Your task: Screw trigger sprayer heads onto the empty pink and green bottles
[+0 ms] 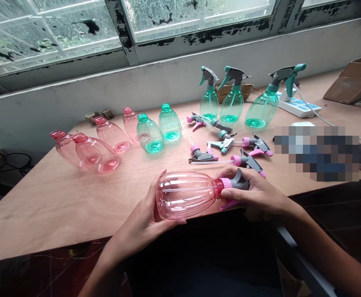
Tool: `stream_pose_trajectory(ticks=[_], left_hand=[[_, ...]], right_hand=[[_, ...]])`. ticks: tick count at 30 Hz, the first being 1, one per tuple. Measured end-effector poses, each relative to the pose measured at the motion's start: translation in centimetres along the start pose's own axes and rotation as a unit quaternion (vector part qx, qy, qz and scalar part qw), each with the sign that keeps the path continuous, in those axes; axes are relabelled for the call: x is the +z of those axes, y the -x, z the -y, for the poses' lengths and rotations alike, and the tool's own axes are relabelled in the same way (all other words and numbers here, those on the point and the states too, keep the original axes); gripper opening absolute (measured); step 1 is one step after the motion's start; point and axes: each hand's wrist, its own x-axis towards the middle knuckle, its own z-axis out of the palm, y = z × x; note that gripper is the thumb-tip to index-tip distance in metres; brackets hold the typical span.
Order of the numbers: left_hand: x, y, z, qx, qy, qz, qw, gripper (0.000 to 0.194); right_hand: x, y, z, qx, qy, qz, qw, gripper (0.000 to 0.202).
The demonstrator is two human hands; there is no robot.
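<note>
cradling the pink bottle (185, 200) sideways, left hand (148, 218) cups its base; right hand (254, 192) pinches the trigger head (237, 183).

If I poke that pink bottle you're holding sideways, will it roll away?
Probably: the pink bottle is round and lies on its side. It looks empty and thin, so likely light and squashy. The trigger head might stop a full roll.

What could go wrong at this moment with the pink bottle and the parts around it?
The pink bottle is held sideways over the table edge by the left hand and right hand; a slip might drop it to the floor. The right hand sits close to the loose spray heads, so it may knock them.
</note>
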Motion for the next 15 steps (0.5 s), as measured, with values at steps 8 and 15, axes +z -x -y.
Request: stream_pose_trajectory(ticks=[8, 15], left_hand=[[-0.06, -0.08, -0.4, 0.0, 0.001, 0.0, 1.0, 0.105], [-0.12, -0.03, -0.33, -0.004, -0.006, 0.003, 1.0, 0.103]], right_hand=[[-0.12, 0.06, -0.1, 0.006, 0.005, 0.007, 1.0, 0.032], [-0.25, -0.06, 0.09, -0.025, 0.052, 0.0, 0.998, 0.025]])
